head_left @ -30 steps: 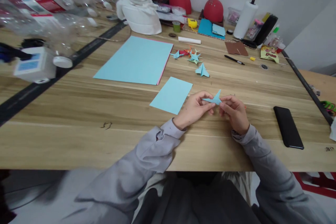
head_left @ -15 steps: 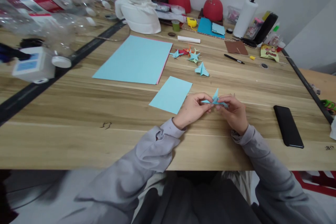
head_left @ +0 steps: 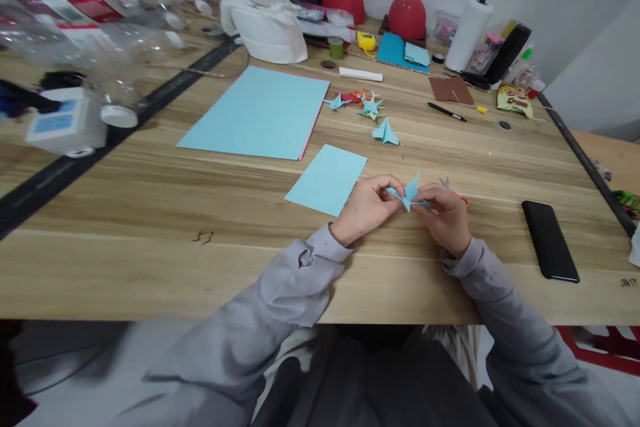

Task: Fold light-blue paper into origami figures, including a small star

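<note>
- Head view shows two bare hands close together above the near part of the light wooden table with dark grain [head_left: 260, 273], both at work on one thing
- Left hand [head_left: 364, 210] is pinching, with thumb and bent fingers, the left side of a small light blue folded paper piece with pointed tips [head_left: 410, 195]
- Right hand [head_left: 447, 217] is grasping the opposite side of this same piece between thumb and fingers, so the folded piece is located between the two hands, with one tip standing up
- It is held from both sides probably because thin paper bends easily, and two pinches can keep its folds steady; which fold the fingers press, I cannot tell
- Scissors with grey blades and orange handle [head_left: 445, 183] lie just beyond the right hand, partly hidden by it, perhaps put there for easy reach
- Light blue rectangular paper sheet [head_left: 327, 180] lies flat near the left hand, and the larger light blue sheet [head_left: 255, 113] lies behind it, over a pink sheet [head_left: 315, 123], maybe stacked to save room
- Blue paper shape with wings [head_left: 385, 132] and a cluster of colourful folded paper shapes [head_left: 369, 107] rest farther away, seemingly set apart so that the working place has space
</note>
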Available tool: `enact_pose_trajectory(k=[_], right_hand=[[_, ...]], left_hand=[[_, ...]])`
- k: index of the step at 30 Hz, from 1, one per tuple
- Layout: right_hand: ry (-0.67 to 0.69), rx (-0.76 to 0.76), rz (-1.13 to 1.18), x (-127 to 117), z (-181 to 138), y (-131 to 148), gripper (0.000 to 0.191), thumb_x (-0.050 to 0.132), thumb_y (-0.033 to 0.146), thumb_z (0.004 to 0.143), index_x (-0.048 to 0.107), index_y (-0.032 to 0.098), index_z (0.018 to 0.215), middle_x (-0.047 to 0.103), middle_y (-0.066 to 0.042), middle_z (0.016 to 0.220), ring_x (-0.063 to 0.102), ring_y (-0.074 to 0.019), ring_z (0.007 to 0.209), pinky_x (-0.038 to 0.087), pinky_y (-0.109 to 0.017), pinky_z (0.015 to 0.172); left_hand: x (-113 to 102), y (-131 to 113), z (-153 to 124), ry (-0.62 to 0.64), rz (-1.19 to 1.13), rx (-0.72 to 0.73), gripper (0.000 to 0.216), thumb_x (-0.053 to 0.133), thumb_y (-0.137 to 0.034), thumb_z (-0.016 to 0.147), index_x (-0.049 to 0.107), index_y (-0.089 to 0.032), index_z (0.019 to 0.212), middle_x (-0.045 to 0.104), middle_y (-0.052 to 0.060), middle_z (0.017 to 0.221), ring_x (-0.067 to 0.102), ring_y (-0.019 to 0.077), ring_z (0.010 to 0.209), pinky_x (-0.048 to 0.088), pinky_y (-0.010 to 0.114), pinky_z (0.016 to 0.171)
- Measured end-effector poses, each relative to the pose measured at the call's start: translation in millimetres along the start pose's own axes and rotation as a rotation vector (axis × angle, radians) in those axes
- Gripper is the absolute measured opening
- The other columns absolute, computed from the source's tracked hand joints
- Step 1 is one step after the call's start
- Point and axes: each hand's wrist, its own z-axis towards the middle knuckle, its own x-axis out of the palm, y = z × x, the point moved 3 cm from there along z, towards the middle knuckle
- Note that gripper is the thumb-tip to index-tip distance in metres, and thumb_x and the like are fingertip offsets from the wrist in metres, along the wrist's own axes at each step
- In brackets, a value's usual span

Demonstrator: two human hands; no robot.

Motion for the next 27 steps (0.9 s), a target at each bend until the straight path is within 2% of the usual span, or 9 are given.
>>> enact_pose_trajectory(k=[5, 8, 12, 16, 23, 27], right_hand=[[0.033, 0.208, 0.211, 2.3, -0.3, -2.3, 0.024, 0.077, 0.042, 0.077, 0.066, 0.020, 0.078, 0.067, 0.001, 0.062, 0.060, -0.0119, 0.054, 0.048, -0.026, 0.053], [0.067, 0.320, 0.273, 2.6, -0.2, -3.2, 0.028, 0.076, 0.045, 0.077, 0.065, 0.019, 0.080, 0.068, 0.001, 0.060, 0.059, -0.0107, 0.047, 0.048, -0.024, 0.048], [0.069, 0.370, 0.313, 3.0, -0.1, -2.4, 0.031, 0.078, 0.045, 0.076, 0.065, 0.018, 0.081, 0.070, 0.000, 0.061, 0.062, -0.0109, 0.047, 0.050, -0.023, 0.047], [0.091, 0.404, 0.371, 5.0, -0.6, -1.6, 0.029, 0.077, 0.043, 0.076, 0.064, 0.018, 0.082, 0.071, 0.000, 0.061, 0.062, -0.0118, 0.046, 0.050, -0.024, 0.046], [0.121, 0.473, 0.501, 3.6, -1.3, -0.9, 0.024, 0.078, 0.034, 0.073, 0.068, 0.019, 0.088, 0.073, -0.001, 0.066, 0.064, -0.0130, 0.050, 0.051, -0.025, 0.050], [0.073, 0.531, 0.581, 0.6, -1.0, -2.0, 0.025, 0.071, 0.040, 0.077, 0.072, 0.017, 0.088, 0.073, -0.003, 0.068, 0.066, -0.0153, 0.055, 0.053, -0.027, 0.052]], left_hand=[[4.0, -4.5, -1.9, 0.094, -0.098, -0.076, 0.028, 0.078, -0.027, 0.067, 0.061, -0.015, 0.087, 0.066, 0.000, 0.076, 0.063, 0.0105, 0.058, 0.048, 0.021, 0.053], [4.4, -5.0, -1.9, 0.117, -0.108, -0.106, 0.031, 0.079, -0.033, 0.069, 0.065, -0.013, 0.087, 0.067, 0.001, 0.074, 0.061, 0.0093, 0.054, 0.050, 0.023, 0.055], [3.5, -1.9, -1.4, 0.119, -0.104, -0.140, 0.030, 0.078, -0.039, 0.071, 0.065, -0.013, 0.079, 0.065, 0.000, 0.063, 0.059, 0.0097, 0.051, 0.048, 0.023, 0.054], [3.0, 2.8, -0.9, 0.082, -0.137, -0.182, 0.029, 0.080, -0.035, 0.070, 0.064, -0.013, 0.082, 0.063, -0.001, 0.054, 0.059, 0.0106, 0.048, 0.046, 0.022, 0.050], [3.1, -1.3, 0.0, 0.047, -0.233, -0.203, 0.029, 0.081, -0.033, 0.067, 0.064, -0.012, 0.078, 0.067, 0.001, 0.059, 0.059, 0.0105, 0.045, 0.048, 0.023, 0.048], [1.5, -2.7, 0.9, 0.005, -0.263, -0.222, 0.029, 0.082, -0.032, 0.066, 0.063, -0.012, 0.076, 0.069, 0.002, 0.063, 0.059, 0.0097, 0.044, 0.047, 0.023, 0.047]])
